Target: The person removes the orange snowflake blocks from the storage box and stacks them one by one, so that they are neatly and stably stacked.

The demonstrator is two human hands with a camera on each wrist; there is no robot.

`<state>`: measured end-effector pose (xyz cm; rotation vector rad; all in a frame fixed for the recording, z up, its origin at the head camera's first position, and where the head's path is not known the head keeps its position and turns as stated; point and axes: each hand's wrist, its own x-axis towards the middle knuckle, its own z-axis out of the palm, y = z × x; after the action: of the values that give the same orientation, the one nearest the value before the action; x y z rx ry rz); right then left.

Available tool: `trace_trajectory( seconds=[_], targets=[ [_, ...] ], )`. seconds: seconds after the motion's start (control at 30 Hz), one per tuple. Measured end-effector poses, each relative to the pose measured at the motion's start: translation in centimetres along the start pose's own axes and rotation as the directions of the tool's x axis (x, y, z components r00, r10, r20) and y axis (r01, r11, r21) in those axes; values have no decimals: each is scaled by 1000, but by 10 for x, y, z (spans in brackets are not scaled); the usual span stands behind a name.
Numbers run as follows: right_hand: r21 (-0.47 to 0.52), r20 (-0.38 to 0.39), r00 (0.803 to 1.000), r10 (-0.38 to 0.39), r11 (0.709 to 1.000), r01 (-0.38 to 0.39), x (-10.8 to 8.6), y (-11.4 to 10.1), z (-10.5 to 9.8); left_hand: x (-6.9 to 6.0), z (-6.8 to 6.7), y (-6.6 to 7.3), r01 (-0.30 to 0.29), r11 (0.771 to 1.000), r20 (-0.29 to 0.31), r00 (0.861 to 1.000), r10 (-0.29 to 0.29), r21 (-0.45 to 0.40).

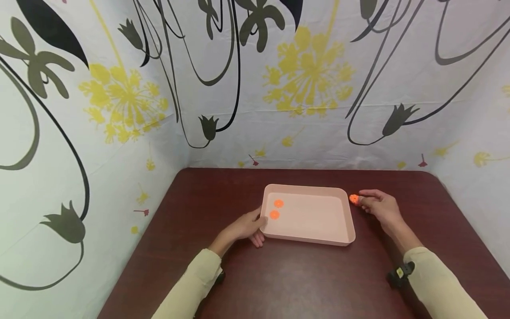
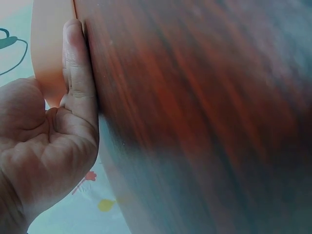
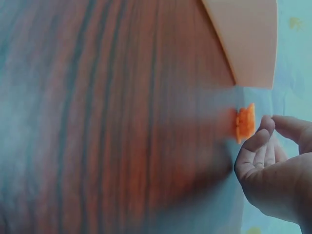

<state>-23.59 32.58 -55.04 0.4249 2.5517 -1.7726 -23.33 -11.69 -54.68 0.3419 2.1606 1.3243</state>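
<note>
A pale peach tray [image 1: 308, 217] lies on the dark table, with two flat orange discs [image 1: 276, 209] near its left end. My left hand [image 1: 245, 225] holds the tray's left end, thumb over the rim and the other fingers below and alongside its outer wall. Just off the tray's right end, a small stack of scalloped orange pieces [image 1: 354, 199] appears at my right hand's [image 1: 380, 208] fingertips. In the right wrist view, the orange stack [image 3: 245, 123] sits very close to the bent fingers [image 3: 256, 141]; whether they pinch it does not show.
The brown wooden table [image 1: 279, 279] reaches a white cloth backdrop [image 1: 239, 88] with grey and yellow flowers, which also hangs at both sides. Dark devices [image 1: 400, 274] are strapped at the wrists beside the pale sleeves [image 1: 438, 283].
</note>
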Motion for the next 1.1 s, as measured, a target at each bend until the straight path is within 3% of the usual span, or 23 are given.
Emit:
trace_trajectory(
  seconds=[0.2, 0.47, 0.77, 1.1],
  targets=[
    [38, -9, 998, -55, 998, 55, -10, -22, 8, 2, 2, 0, 9, 1000, -5, 1000, -9, 3],
    [159, 74, 988, -136, 980, 123, -23, -49, 37, 2, 0, 0, 9, 1000, -4, 1000, -9, 12],
    [79, 108, 962, -252, 966, 245, -41, -60, 95, 1, 0, 1, 16, 1000, 0, 1000, -16, 13],
    [87, 260, 947, -186, 982, 169, -44, -64, 152, 0, 0, 3, 28, 1000, -9, 1000, -28, 3]
  ],
)
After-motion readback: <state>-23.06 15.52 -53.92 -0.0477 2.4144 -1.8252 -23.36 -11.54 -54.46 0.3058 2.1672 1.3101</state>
